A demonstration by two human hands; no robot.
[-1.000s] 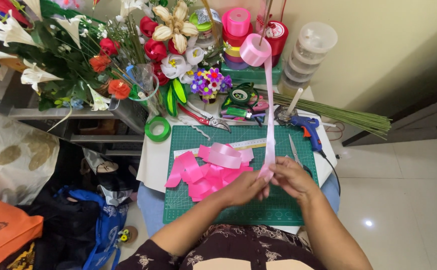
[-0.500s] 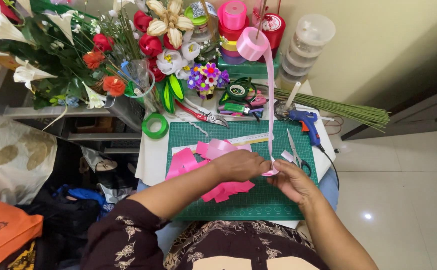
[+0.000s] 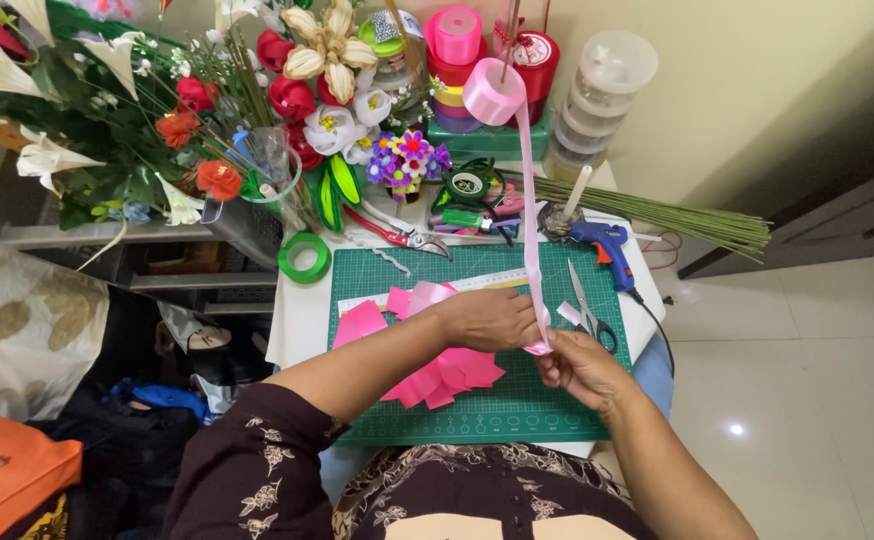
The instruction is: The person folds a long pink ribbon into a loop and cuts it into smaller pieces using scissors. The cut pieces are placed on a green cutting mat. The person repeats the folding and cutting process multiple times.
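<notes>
Head view. One pale pink ribbon (image 3: 531, 230) runs taut from one pale pink spool (image 3: 493, 91) down to two hands; its long axis lies near-vertical in the picture, pointing from the spool toward the person. Left hand (image 3: 487, 318) and right hand (image 3: 579, 366) each close their grip on the ribbon's lower end, pinching it above one green cutting mat (image 3: 517, 400). One heap of bright pink ribbon pieces (image 3: 437, 370), one pair of scissors (image 3: 585, 310), one blue glue gun (image 3: 607, 245). White desk (image 3: 302, 320); pale tiled floor (image 3: 807, 400).
</notes>
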